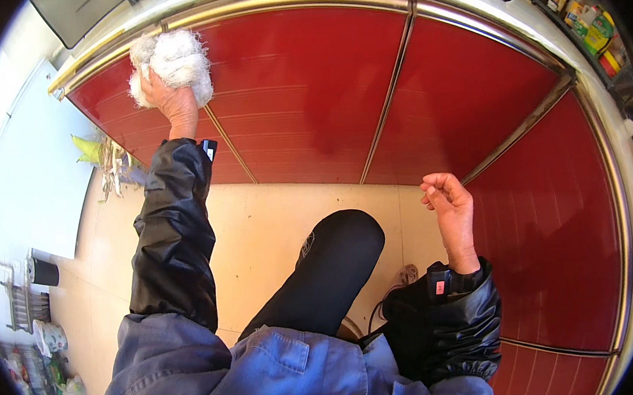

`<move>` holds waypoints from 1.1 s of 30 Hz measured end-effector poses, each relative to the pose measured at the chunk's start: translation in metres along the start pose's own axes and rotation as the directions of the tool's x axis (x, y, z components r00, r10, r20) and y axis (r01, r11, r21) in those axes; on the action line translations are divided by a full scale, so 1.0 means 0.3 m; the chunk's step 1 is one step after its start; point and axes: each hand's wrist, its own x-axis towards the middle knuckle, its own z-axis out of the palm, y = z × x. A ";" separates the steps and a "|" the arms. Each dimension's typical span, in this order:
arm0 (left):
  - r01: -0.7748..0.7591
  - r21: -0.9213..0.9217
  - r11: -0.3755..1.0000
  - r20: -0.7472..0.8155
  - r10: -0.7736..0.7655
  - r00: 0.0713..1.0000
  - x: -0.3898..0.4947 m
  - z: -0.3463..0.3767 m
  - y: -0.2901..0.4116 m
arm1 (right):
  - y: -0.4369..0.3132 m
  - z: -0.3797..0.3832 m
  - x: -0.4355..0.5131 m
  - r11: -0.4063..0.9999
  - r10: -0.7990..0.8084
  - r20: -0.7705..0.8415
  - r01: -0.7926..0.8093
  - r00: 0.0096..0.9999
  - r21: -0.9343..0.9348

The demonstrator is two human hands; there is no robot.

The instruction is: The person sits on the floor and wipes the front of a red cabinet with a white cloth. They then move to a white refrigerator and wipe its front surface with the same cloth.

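Note:
My left hand [172, 100] grips a bunched white fluffy cloth [180, 57]. It lies against the upper part of a glossy red cabinet door [306, 85] at the upper left, just below the metal trim. The cloth hides most of the fingers. My right hand [448, 200] hangs at the right, before the lower edge of the red panels near the corner of the cabinets. Its fingers are loosely curled, the thumb close to the fingertips, and nothing shows between them.
Metal strips [392, 89] divide the red doors, which turn a corner at the right. Bottles and packets [589, 21] stand on the counter at the upper right. A leafy plant [89, 149] lies by the cabinet's left end. A radiator [28, 307] and bags [73, 391] are at the lower left.

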 end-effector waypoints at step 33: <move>0.886 0.071 -0.458 0.776 -0.533 -0.338 -1.154 0.226 -0.085 | 0.006 0.043 0.027 0.987 0.118 -0.009 -0.119 0.993 -0.108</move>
